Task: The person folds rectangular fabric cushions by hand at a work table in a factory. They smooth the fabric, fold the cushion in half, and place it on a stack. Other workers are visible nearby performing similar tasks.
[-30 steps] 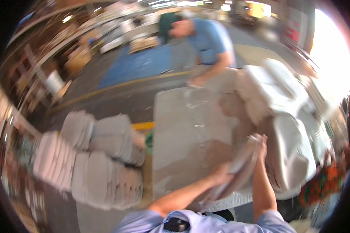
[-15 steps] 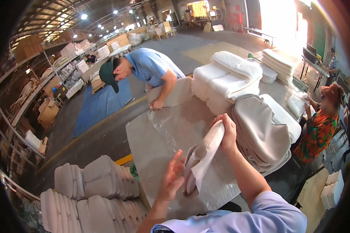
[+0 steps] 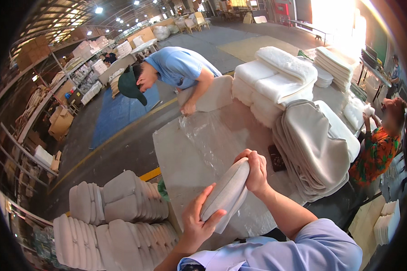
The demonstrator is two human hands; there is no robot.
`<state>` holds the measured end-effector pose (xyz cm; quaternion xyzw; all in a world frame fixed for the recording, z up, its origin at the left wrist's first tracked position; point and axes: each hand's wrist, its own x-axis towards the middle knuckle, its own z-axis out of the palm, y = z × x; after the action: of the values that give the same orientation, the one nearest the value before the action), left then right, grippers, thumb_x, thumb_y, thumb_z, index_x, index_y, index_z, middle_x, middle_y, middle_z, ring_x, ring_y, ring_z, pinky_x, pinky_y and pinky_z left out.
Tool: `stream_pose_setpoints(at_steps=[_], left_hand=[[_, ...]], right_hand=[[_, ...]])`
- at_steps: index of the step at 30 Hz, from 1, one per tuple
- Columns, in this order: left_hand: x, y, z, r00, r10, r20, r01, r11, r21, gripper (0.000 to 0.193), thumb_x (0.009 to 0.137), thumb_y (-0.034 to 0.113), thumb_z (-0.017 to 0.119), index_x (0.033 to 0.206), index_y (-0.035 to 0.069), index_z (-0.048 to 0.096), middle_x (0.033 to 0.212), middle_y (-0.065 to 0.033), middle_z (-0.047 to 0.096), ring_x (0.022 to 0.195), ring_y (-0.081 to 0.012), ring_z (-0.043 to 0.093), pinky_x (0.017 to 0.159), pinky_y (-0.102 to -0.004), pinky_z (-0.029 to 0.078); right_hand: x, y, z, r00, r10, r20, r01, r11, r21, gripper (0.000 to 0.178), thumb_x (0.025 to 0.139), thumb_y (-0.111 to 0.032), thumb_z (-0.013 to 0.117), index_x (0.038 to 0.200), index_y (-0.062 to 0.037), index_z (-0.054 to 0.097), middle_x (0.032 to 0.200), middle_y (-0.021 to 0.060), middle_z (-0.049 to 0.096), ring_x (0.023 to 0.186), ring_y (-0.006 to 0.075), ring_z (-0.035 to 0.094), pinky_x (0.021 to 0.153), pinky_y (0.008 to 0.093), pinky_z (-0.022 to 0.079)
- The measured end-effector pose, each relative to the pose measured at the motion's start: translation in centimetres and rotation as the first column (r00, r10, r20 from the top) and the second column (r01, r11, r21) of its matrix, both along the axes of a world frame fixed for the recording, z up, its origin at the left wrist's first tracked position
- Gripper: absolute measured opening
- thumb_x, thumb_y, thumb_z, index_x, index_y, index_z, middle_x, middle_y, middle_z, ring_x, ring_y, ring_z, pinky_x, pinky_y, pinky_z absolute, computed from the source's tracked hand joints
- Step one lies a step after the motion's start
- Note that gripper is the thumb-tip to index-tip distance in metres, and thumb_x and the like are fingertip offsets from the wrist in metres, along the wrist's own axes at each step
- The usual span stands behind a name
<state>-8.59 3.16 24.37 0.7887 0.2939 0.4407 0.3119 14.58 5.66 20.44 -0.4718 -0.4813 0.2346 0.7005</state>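
Over the near edge of the tabletop, the grey cushion now stands on its edge between both hands, where half a second ago it hung limp and bent from the right hand alone with the left palm open beneath it; the floppy cover has become a firm, filled pad, so the stuffing seems done and the piece looks ready for smoothing or stacking. The left hand cups the lower end, its grip wrapped around the cushion with the thumb lying across the face; the right hand pinches the upper end, fingers curled tightly over the rim. The cushion is a flattened oval, matt suede-like fabric with a seam running round its edge, plump in the middle.

The tabletop is covered by a pale, dusty sheet with crinkled clear plastic film lying on it; to the right a stack of empty grey covers droops in soft layers; behind it sit white foam blocks, spongy and squared. On the left, finished cushions stand packed in rows; a co-worker in a blue shirt leans over another pad at the far edge.
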Motion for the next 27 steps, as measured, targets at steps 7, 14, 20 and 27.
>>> stream_pose_setpoints(at_steps=[7,14,20,27], left_hand=[[-3.6,-1.9,-1.4,0.998,-0.040,0.039,0.042,0.998,-0.039,0.074,0.094,0.042,0.084,0.146,-0.003,0.057,0.138,-0.0238,0.069,0.121,-0.0362,0.071,0.103,-0.0414,0.056],[-14.8,-7.2,-2.5,0.991,0.071,-0.115,-0.075,0.997,-0.027,0.071,0.093,0.039,0.085,0.145,-0.001,0.057,0.144,-0.0206,0.066,0.135,-0.0324,0.062,0.115,-0.0433,0.047],[-20.5,-12.7,1.5,0.778,0.389,-0.493,-0.414,0.908,0.062,0.042,0.102,0.028,0.066,0.137,0.003,0.067,0.142,-0.0176,0.067,0.137,-0.0375,0.057,0.116,-0.0477,0.046],[-20.4,-11.8,-2.1,0.901,0.386,-0.199,-0.432,0.844,-0.318,0.066,0.077,-0.011,0.073,0.139,0.006,0.060,0.142,-0.0146,0.065,0.132,-0.0319,0.062,0.113,-0.0410,0.047]], right_hand=[[-1.5,-0.2,-4.2,0.998,0.067,-0.011,-0.068,0.997,-0.036,0.085,0.114,-0.059,0.020,0.085,0.0026,0.071,0.074,0.0130,0.071,0.069,0.0233,0.066,0.069,0.0367,0.052],[-2.9,-4.7,-16.4,0.996,0.037,0.079,-0.011,0.952,-0.307,0.058,0.110,-0.043,0.039,0.093,0.0037,0.069,0.087,0.0247,0.071,0.081,0.0393,0.069,0.075,0.0454,0.052],[-4.2,-7.9,-21.3,0.976,0.058,-0.210,-0.157,0.856,-0.492,0.065,0.110,-0.051,0.047,0.085,0.0038,0.071,0.080,0.0118,0.070,0.076,0.0213,0.063,0.071,0.0405,0.049],[-4.1,-6.7,-18.6,0.882,-0.197,-0.429,-0.038,0.876,-0.481,0.059,0.108,-0.048,0.061,0.073,-0.0015,0.067,0.069,0.0015,0.061,0.067,0.0127,0.052,0.062,0.0336,0.043]])
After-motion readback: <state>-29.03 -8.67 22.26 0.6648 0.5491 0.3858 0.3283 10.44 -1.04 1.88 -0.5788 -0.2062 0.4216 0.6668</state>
